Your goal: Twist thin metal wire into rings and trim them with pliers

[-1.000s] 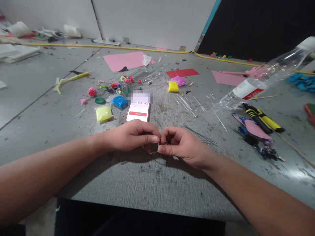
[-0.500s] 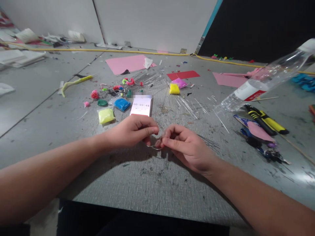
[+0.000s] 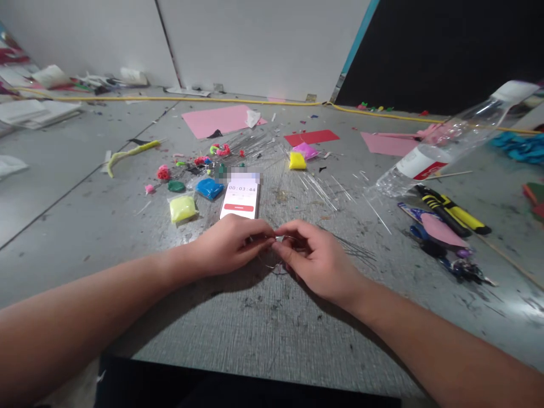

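My left hand (image 3: 232, 245) and my right hand (image 3: 317, 258) meet just above the grey table (image 3: 263, 328), fingertips pinched together on a thin bent wire (image 3: 272, 264) that loops down between them. Both hands are closed in a pinch. Just beyond my left hand lies a phone (image 3: 239, 198) showing a running timer.
Small bags of clay lie past the phone: yellow-green (image 3: 182, 208), blue (image 3: 209, 188), yellow (image 3: 297, 161). Loose thin wires (image 3: 323, 190) are scattered in the middle. A clear plastic bottle (image 3: 450, 140) lies at right above black-and-yellow tools (image 3: 453, 209). Pink paper sheets (image 3: 219, 119) lie farther back.
My hands have drawn closer together and the fingertips now touch over the wire. The view has shifted slightly; the phone timer still reads the same second.
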### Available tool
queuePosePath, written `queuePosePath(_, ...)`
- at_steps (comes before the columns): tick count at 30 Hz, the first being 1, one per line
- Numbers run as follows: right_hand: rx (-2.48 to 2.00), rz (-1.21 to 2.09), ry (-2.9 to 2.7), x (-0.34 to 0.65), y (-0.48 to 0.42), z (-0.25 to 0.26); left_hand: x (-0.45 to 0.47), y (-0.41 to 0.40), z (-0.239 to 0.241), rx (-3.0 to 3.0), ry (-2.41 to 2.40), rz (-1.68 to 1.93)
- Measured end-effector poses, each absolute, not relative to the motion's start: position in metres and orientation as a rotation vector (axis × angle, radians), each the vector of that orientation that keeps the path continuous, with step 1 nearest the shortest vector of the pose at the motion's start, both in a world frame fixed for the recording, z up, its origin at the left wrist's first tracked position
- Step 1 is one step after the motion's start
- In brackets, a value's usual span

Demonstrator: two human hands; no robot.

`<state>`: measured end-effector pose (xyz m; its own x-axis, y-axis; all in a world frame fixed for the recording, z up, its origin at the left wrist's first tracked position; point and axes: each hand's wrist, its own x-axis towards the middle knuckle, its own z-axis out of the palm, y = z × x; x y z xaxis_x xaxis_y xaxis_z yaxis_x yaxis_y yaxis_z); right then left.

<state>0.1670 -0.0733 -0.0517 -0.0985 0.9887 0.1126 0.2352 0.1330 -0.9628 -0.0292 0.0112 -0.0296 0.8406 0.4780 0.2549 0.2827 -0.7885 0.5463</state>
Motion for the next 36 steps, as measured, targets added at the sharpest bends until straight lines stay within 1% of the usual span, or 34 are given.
queuePosePath(5,-1.244,0.641,-1.77,0.17,-0.072,-0.05,-0.03,0.008,-0.029,2.553,0.536,0.55)
queuePosePath(9,-1.18,0.38,-1.923,0.172,-0.073,-0.049,-0.027,0.004,-0.025,2.429,0.63,0.447)
queuePosePath(12,-1.139,0.261,-2.004,0.172,-0.075,-0.049,-0.026,0.002,-0.024,2.297,0.689,0.398)
queuePosePath(14,-1.144,0.266,-1.993,0.171,-0.076,-0.048,-0.026,0.003,-0.023,2.24,0.704,0.397)
queuePosePath(16,-1.194,0.408,-1.864,0.169,-0.077,-0.047,-0.026,0.003,-0.023,2.23,0.694,0.426)
queuePosePath(17,-1.233,0.558,-1.753,0.168,-0.077,-0.046,-0.027,0.004,-0.024,2.248,0.675,0.449)
queuePosePath(19,-1.272,0.974,-1.49,0.167,-0.076,-0.044,-0.029,0.005,-0.024,2.316,0.624,0.505)
queuePosePath(21,-1.199,1.37,-1.227,0.165,-0.074,-0.041,-0.032,0.007,-0.024,2.373,0.59,0.534)
queuePosePath(23,-1.076,1.598,-1.037,0.164,-0.072,-0.04,-0.033,0.008,-0.023,2.4,0.564,0.551)
queuePosePath(26,-1.008,1.72,-0.912,0.164,-0.07,-0.042,-0.035,0.01,-0.023,2.455,0.502,0.593)
queuePosePath(31,-0.969,1.816,-0.849,0.162,-0.069,-0.045,-0.035,0.012,-0.023,2.576,0.32,0.727)
queuePosePath(36,-0.96,1.813,-0.931,0.161,-0.07,-0.045,-0.039,0.011,-0.024,2.734,0.23,0.639)
